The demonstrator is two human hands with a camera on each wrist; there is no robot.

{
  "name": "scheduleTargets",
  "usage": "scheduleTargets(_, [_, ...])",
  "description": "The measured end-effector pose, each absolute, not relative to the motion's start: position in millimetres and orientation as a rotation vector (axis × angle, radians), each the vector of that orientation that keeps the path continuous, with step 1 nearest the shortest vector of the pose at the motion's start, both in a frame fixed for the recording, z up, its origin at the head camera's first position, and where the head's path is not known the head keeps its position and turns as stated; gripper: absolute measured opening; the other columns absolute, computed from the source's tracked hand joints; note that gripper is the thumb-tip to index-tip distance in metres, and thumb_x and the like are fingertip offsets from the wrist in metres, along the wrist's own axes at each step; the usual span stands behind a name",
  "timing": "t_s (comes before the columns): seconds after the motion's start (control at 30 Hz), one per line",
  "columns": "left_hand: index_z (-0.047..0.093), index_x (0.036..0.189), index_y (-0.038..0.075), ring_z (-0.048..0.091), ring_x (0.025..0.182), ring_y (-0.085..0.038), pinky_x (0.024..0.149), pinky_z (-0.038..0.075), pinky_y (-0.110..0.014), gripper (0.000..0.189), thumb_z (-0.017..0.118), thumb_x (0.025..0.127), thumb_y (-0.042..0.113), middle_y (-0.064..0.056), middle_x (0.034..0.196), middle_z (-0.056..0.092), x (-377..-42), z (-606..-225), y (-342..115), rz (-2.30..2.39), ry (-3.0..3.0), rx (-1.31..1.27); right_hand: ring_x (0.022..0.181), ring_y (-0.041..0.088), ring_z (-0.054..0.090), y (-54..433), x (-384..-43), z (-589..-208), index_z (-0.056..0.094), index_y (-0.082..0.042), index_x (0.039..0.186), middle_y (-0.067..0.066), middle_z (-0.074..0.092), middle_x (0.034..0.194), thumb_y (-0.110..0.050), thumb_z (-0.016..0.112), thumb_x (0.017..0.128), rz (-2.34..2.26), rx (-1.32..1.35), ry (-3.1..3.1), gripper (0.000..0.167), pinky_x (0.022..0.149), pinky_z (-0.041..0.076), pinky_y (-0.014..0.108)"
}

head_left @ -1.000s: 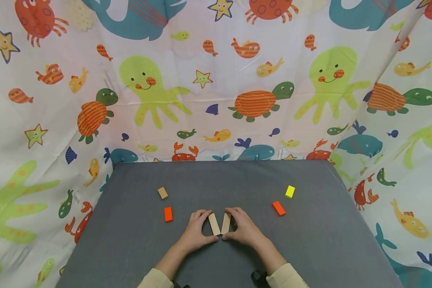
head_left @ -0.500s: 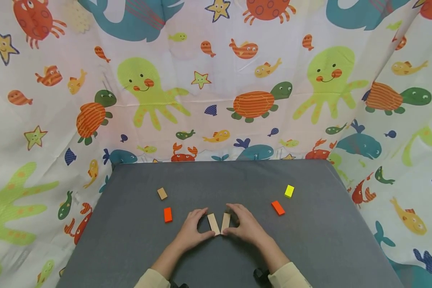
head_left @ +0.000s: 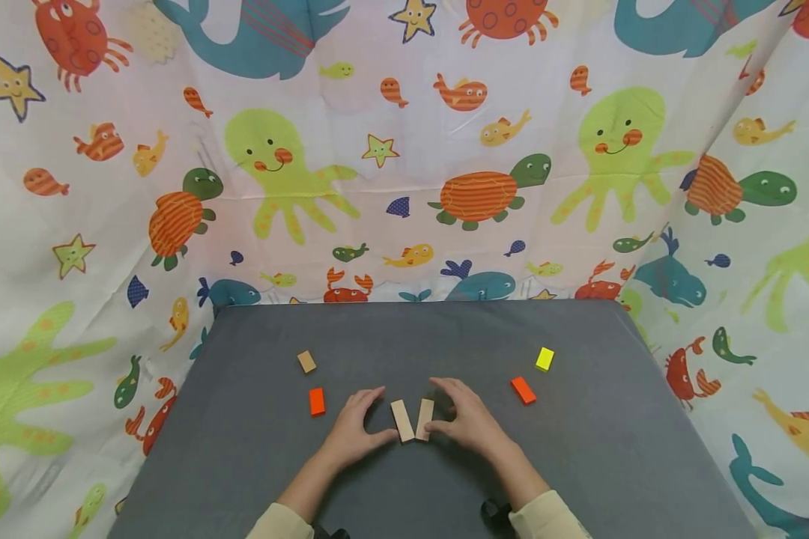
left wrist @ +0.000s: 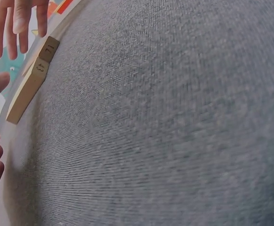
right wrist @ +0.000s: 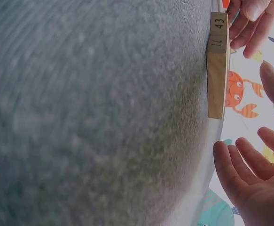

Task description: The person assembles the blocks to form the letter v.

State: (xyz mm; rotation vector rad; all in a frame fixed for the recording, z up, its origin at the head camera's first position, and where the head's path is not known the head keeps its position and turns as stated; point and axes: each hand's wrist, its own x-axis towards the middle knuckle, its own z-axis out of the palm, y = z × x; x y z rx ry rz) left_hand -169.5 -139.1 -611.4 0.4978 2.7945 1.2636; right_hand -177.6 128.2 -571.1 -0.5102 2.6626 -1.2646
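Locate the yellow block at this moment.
In the head view, the yellow block lies on the right side of the gray table, just beyond an orange block and farther out than the right hand.

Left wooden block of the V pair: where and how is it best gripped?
Grip the left wooden block across its long sides at the far end, probably from above: its near end meets the right wooden block, but the far ends spread apart.
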Motion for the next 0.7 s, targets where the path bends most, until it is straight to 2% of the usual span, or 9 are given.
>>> scheduleTargets(0.3, [0.051,0.147,0.01,0.05,0.128,-0.028,0.106,0.042,-0.056,0.087,0.085,0.076,0.047,-0.008,0.139,0.055,-168.3,-613.8,-132.9,1.196,2.761,0.53,0.118,0.031,0.061,141.5,-180.9,-570.5,0.048,-0.019,0.15,0.006,0.05,0.149,-0.027,0.09,0.076,-1.265,-0.415,2.701,0.086,0.09,0.057,0.044])
scheduleTargets(0.53, [0.052,0.146,0.009,0.048,0.13,-0.031,0.106,0.042,-0.056,0.09,0.088,0.073,0.048,-0.008,0.139,0.055,-168.1,-615.1,-128.6,1.156,2.769,0.522,0.116,0.033,0.063,159.8,-187.2,-568.1,0.047,-0.021,0.151,0.008,0.049,0.15,-0.03,0.09,0.075,-1.264,-0.374,2.746,0.088,0.09,0.057,0.045])
scheduleTargets(0.7, [0.049,0.147,0.009,0.045,0.133,-0.032,0.107,0.041,-0.056,0.094,0.087,0.073,0.051,-0.01,0.141,0.052,-168.5,-614.5,-125.9,1.115,2.751,0.507,0.121,0.036,0.061,175.2,-191.8,-566.6,0.046,-0.019,0.151,0.01,0.047,0.151,-0.03,0.09,0.076,-1.258,-0.329,2.764,0.088,0.093,0.056,0.048])
